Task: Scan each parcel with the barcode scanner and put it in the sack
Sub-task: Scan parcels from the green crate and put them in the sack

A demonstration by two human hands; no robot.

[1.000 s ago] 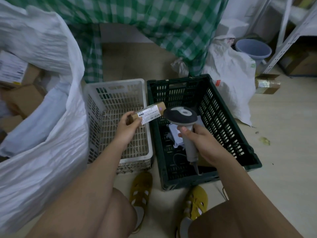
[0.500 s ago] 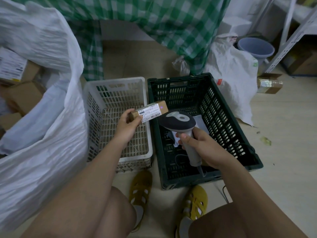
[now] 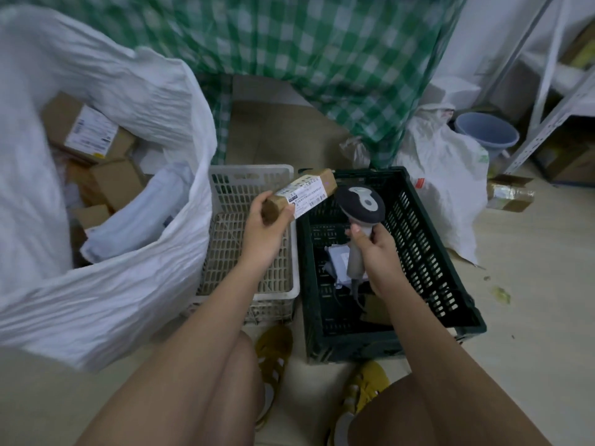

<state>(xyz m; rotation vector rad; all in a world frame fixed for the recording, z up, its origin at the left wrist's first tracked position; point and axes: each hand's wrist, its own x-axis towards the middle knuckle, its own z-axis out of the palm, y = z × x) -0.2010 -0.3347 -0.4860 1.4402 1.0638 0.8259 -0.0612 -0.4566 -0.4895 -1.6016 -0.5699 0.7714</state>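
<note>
Head view: the parcel (image 3: 301, 196) is gripped at its near end by the left hand (image 3: 269, 226), fingers curled round it, label turned up and toward the scanner (image 3: 360, 207). The scanner handle is wrapped by the right hand (image 3: 373, 249), its head just beside the parcel's far end, apart from it.

Change over the last second: the parcel has been lifted and tilted, far end up, and the scanner head has been brought close under it. A small purple dot is seen on the parcel's far end near the label; probably the aim light, so the scan is judged in progress or just done. The beep can't be confirmed from pictures.

Meaning for the task: this parcel is likely next for the sack (image 3: 106, 294); boxes are already seen inside it. A white packet (image 3: 338, 262) is left in the green crate (image 3: 428, 239), partly hidden by the scanner, so more scanning is expected.

Edges and room: the sack mouth is open to the left, its rim slumped low on the near side. The white basket (image 3: 254, 178) stands between the parcel and the sack; its rim must be cleared on the way. The path leftward over it looks unobstructed. The scanner cable trails into the crate; snagging on the crate wall is possible.
</note>
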